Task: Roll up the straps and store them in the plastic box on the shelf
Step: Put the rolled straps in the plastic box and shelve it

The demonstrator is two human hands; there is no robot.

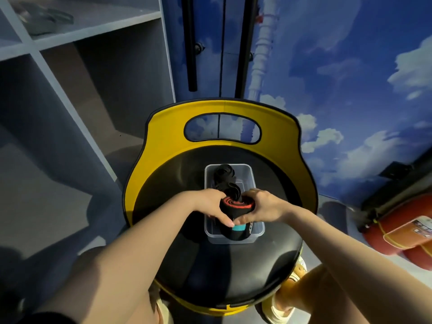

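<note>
Black rolled strap [236, 206], two hands [211, 205] gripping; one plastic box [254, 232]

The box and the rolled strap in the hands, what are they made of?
The box looks like clear, smooth plastic: the dark seat shows through its walls. The rolled strap looks like soft black fabric with red edging, since it coils in layers. Both hands, left hand and right hand, grip it.

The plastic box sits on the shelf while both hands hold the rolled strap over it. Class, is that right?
Not quite. The head view shows the plastic box on the black-and-yellow chair, not the shelf. Both the left hand and right hand do hold the rolled strap over it.
</note>
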